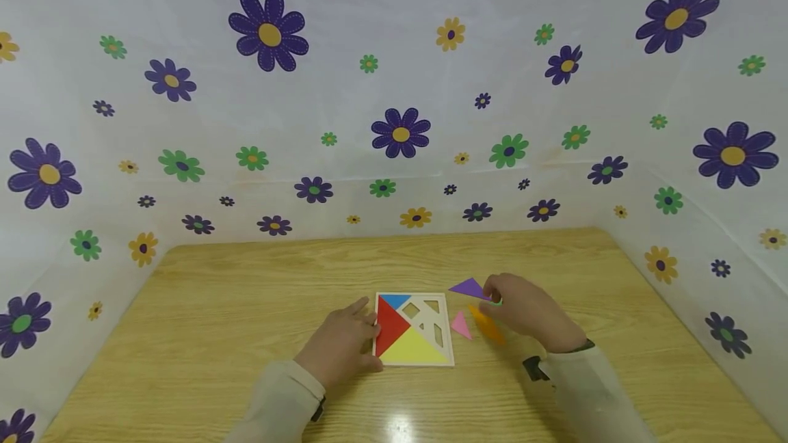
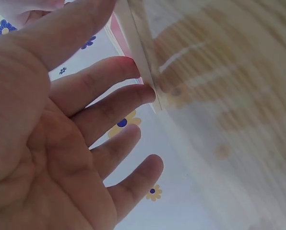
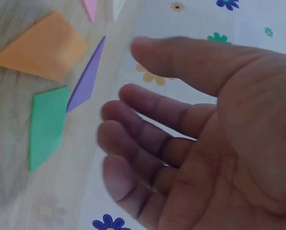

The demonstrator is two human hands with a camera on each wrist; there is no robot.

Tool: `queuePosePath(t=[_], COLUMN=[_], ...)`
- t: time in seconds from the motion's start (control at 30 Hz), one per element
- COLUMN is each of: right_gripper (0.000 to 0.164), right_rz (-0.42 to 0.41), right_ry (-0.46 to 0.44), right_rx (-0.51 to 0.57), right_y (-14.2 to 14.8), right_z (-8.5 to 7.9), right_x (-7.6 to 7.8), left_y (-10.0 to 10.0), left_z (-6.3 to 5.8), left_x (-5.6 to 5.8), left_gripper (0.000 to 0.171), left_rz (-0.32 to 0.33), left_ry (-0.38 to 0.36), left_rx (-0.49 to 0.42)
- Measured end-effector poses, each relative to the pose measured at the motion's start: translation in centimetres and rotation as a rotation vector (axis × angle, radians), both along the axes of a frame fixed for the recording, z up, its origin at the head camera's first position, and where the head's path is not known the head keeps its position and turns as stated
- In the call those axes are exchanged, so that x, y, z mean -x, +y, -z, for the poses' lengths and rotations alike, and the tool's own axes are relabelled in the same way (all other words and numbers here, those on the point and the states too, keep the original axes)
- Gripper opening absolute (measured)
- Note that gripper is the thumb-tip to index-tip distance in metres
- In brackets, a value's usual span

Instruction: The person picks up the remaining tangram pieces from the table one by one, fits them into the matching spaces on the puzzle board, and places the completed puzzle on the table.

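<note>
A square white tangram tray (image 1: 449,337) lies on the table with a red triangle (image 1: 388,327), a yellow triangle (image 1: 412,351) and a blue triangle (image 1: 395,300) set in it. My left hand (image 1: 338,348) is at its left side, fingertips touching the edge in the left wrist view. To the right of the tray, my right hand (image 1: 526,310) hovers over loose pieces, its fingers loosely bent with nothing between them. Near it lie a purple triangle (image 1: 468,287), an orange four-sided piece (image 1: 488,325) and a green four-sided piece (image 3: 48,127), mostly hidden by the hand in the head view.
A small pink triangle (image 1: 461,326) sits between the tray and the orange piece. The wood-grain table (image 1: 246,286) is enclosed at the back and both sides by a white flowered cloth (image 1: 345,101).
</note>
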State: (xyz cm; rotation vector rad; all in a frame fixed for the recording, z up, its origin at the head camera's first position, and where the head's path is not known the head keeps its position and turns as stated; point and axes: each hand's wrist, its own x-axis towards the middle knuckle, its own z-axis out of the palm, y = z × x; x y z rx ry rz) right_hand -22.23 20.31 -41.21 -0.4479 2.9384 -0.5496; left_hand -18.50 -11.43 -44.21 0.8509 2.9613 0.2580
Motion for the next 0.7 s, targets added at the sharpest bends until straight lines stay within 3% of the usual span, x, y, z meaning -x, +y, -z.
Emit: queuePosePath(t=[0.17,0.33,0.43,0.53,0.7], right_gripper=[0.034,0.042,0.040,0.040,0.037], right_rz=[-0.014,-0.038,-0.045,-0.042,-0.027], right_ry=[-0.079,-0.107,-0.109,-0.106,-0.103], right_rx=[-0.054,-0.096,-0.098,-0.111,-0.108], right_y=[-0.4,-0.7,-0.8,-1.0,-1.1], right_z=[0.9,1.9,2.1,2.1,2.0], right_x=[0.1,0.2,0.2,0.0,-0.2], left_y=[-0.2,-0.9,-1.3,-1.3,-1.0], left_z=[1.0,2.2,2.1,1.6,1.2], left_x=[0.5,1.5,1.7,1.4,1.0], left_gripper=[0.059,0.055,0.052,0.064,0.084], left_rz=[0.008,-0.006,-0.024,-0.050,-0.055], left_ry=[0.015,-0.106,-0.201,-0.255,-0.236], left_rx=[0.009,-0.093,-0.146,-0.162,-0.118])
